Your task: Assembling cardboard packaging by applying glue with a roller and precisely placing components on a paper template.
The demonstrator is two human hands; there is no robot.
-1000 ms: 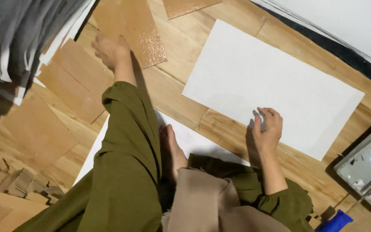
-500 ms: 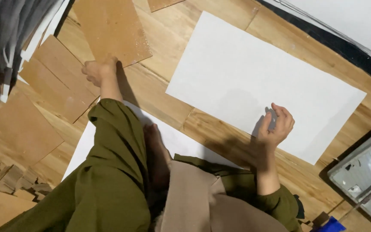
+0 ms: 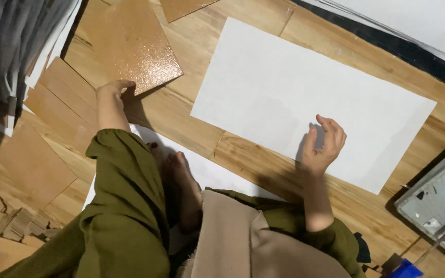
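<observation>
Hands first: left hand (image 3: 113, 91) stretched out to the left, fingertips curled onto the near corner of a glossy, speckled brown rectangular board (image 3: 130, 44), gripping nothing fully that can be seen. Right hand (image 3: 324, 146) raised just above the near part of a large white rectangular paper sheet (image 3: 305, 87), fingers loosely bent and half open, empty as far as can be told; shadow of it cast on the paper directly beneath. Brown board lying flat on the pale wooden plank floor (image 3: 191, 118), up and left of the white sheet, the two close but apart. Both arms in olive-green sleeves (image 3: 124, 195), a bare foot (image 3: 184, 188) tucked between them, resting on a second white sheet (image 3: 207, 172) partly hidden under the legs. Beige cloth (image 3: 243, 237) draped over the lap at the bottom edge. Further left, plain matte tan boards (image 3: 32, 164) lying flat and overlapping, with a heap of small tan offcuts (image 3: 1, 221) in the lower left corner. Top left, a stack of grey and white sheets (image 3: 11, 41), blurred. Top right, more white sheets over a dark mat (image 3: 413, 51). At the right edge, a grey metal tray (image 3: 439, 201), and a blue object (image 3: 405, 268) near the bottom, too cut off to identify.
</observation>
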